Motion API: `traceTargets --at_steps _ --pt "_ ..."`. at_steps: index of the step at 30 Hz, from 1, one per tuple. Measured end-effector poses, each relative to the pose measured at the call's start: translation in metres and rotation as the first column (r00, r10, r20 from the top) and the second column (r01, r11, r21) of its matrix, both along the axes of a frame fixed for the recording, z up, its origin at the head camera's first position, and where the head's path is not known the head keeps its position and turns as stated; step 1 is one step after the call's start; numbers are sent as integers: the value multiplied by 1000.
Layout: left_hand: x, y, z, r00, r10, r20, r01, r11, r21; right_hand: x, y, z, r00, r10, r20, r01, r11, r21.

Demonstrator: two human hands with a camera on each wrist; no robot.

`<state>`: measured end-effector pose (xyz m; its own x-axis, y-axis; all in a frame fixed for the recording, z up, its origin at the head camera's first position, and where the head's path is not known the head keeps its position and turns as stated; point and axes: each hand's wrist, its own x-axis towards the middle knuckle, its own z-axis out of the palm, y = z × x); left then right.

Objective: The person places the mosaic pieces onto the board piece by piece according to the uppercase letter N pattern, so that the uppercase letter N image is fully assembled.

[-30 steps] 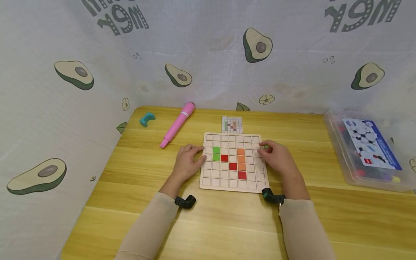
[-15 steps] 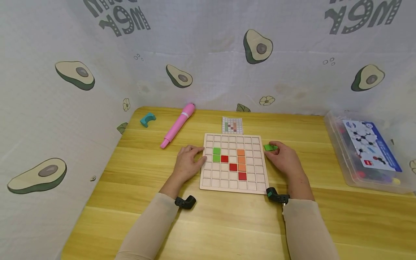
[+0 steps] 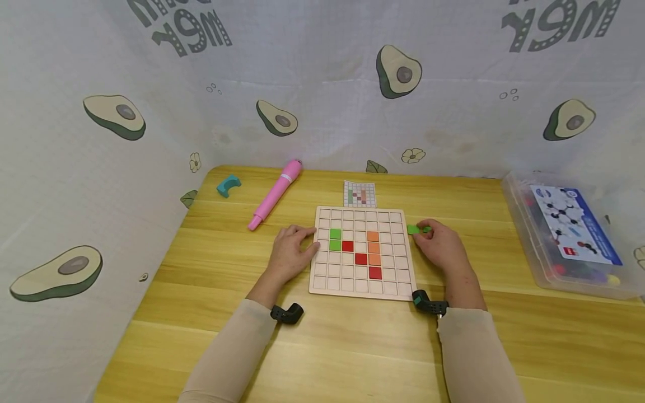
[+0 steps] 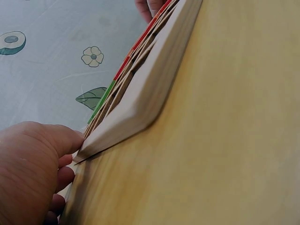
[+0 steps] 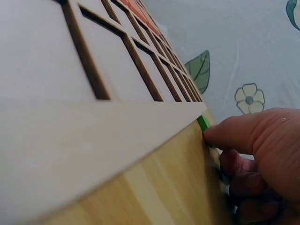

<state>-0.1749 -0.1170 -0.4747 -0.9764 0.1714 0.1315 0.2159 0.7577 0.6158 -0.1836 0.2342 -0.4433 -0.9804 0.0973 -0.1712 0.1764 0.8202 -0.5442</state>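
Note:
A square wooden grid board lies on the table, with green tiles, red tiles and orange tiles in its cells. At its left edge, my left hand rests its thumb and index fingertips against the rim; the left wrist view shows the thumb touching the board's side. Just off the right edge, my right hand pinches a small green tile between thumb and index finger. Another green tile lies beside it, near the board. Fingers partly cover the pinched tile.
A small printed pattern card lies behind the board. A pink pen-shaped tool and a teal arch block lie at the back left. On the right stands a clear plastic box with a blue-edged label.
My right hand has moved right, from the board's right edge to the green tiles beside it. Those tiles now show apart from each other. My left hand has stayed put.

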Motion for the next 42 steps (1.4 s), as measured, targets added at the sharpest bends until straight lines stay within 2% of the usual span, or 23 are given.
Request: traceTargets --at_steps 6,10,18,27,33,42 --pt "1 -1 -1 1000 -2 -6 2 1000 -1 3 0 3 998 -37 50 39 999 -23" --pt "2 -1 -1 1000 -4 -11 4 1000 1 4 2 3 997 -34 66 36 999 -25" --pt "2 0 -1 1000 -6 -2 6 1000 -3 6 5 1 998 -19 61 21 999 -34" --pt "3 0 0 1000 -4 1 4 1000 3 9 2 6 999 -40 36 41 998 -50" --pt "2 -1 2 1000 -8 10 8 1000 8 9 -10 18 1000 17 -18 -19 997 -77" --pt "1 0 2 1000 -7 6 7 1000 4 10 -33 28 993 116 -29 -119 988 -103"
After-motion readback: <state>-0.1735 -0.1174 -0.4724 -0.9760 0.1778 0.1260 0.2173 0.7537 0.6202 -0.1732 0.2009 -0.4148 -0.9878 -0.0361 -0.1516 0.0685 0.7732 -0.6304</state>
